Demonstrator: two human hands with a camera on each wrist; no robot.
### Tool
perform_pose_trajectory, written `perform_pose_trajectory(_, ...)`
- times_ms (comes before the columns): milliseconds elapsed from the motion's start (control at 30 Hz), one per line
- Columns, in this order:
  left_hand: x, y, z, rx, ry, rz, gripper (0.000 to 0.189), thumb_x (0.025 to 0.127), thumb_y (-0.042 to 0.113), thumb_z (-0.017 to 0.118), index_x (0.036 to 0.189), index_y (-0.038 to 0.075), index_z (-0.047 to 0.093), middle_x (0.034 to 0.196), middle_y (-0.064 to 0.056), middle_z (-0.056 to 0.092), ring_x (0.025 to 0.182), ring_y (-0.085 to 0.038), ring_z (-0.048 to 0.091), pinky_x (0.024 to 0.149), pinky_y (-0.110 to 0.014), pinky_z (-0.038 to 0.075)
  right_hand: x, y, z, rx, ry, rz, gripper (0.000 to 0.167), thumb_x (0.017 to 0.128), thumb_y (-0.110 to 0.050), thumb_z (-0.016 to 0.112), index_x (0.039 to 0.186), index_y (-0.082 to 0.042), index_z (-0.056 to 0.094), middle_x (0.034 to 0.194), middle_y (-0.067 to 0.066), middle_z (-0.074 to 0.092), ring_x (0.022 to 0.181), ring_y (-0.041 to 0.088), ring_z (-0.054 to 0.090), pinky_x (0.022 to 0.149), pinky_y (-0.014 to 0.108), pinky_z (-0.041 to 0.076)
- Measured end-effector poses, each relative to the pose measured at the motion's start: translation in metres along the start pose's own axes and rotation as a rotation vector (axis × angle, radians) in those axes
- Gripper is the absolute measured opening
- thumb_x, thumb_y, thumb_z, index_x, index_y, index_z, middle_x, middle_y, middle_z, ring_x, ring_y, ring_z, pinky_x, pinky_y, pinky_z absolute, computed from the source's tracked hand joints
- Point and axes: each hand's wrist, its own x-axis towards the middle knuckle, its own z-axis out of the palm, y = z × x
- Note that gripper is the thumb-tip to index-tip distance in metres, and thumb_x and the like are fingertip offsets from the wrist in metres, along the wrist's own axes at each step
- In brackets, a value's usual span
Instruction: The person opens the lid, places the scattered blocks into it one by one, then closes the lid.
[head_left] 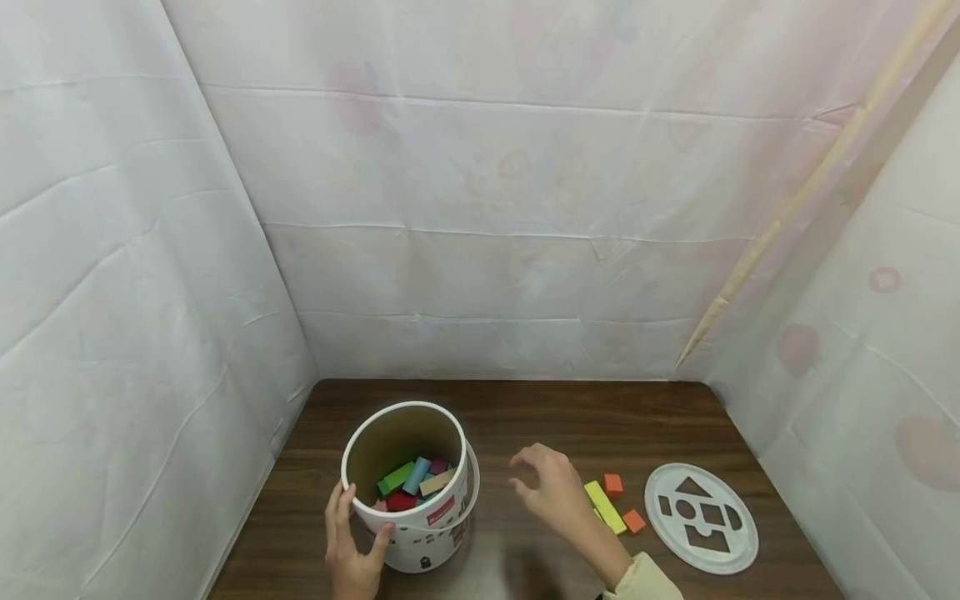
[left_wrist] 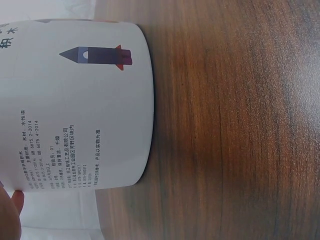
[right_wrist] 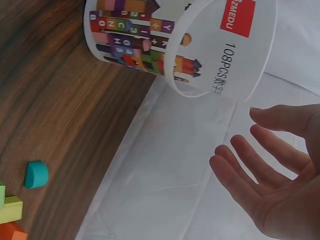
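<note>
A white toy-block bucket stands upright at the left of the table, its wire-like white handle hanging down the right side. Inside lie colored wooden blocks, green, blue, red and tan among them. My left hand holds the bucket by its near left side, fingers up at the rim and thumb on the front wall. To the right of the bucket, my right hand hovers above the table with fingers loosely bent and nothing in them. In the right wrist view its fingertips are apart, beside the bucket's rim.
Right of my right hand lie yellow blocks and two orange blocks. Beyond them is the round white lid with shaped cut-outs. A teal block shows in the right wrist view. White sheets wall the dark wooden table.
</note>
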Motion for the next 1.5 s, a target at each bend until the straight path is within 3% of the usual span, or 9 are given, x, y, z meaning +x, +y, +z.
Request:
perform_pose_trajectory(567,0.0,-0.004,0.002,-0.039,0.018,0.04,0.084,0.066,0.007,0.082,0.141,0.005,0.043,0.146,-0.015,0.035,0.128,-0.013,0.036,0.094,-0.008,0.032,-0.013,0.03,0.007,-0.018,0.058,0.037,0.023,0.067,-0.002,0.081,0.082,-0.011,0.068,0.082,0.0,0.065,0.076,0.018,0.062,0.064,0.029,0.052)
perform_pose_trajectory(1067,0.001,-0.003,0.002,-0.037,0.02,0.041,0.083,0.066,0.007,0.082,0.139,0.003,0.043,0.145,-0.016,0.036,0.128,-0.013,0.036,0.093,-0.009,0.033,-0.021,0.05,0.011,-0.046,0.031,0.139,0.023,0.068,-0.002,0.081,0.081,-0.014,0.066,0.082,-0.002,0.064,0.076,0.017,0.061,0.061,0.024,0.051)
perform_pose_trajectory(1500,0.001,-0.004,0.002,-0.045,0.021,0.056,0.083,0.066,0.006,0.082,0.139,0.002,0.043,0.145,-0.017,0.036,0.128,-0.013,0.036,0.092,-0.012,0.035,-0.033,0.072,0.017,-0.061,0.084,0.163,0.024,0.065,0.0,0.081,0.078,-0.013,0.066,0.079,-0.004,0.063,0.072,0.014,0.06,0.06,0.027,0.049)
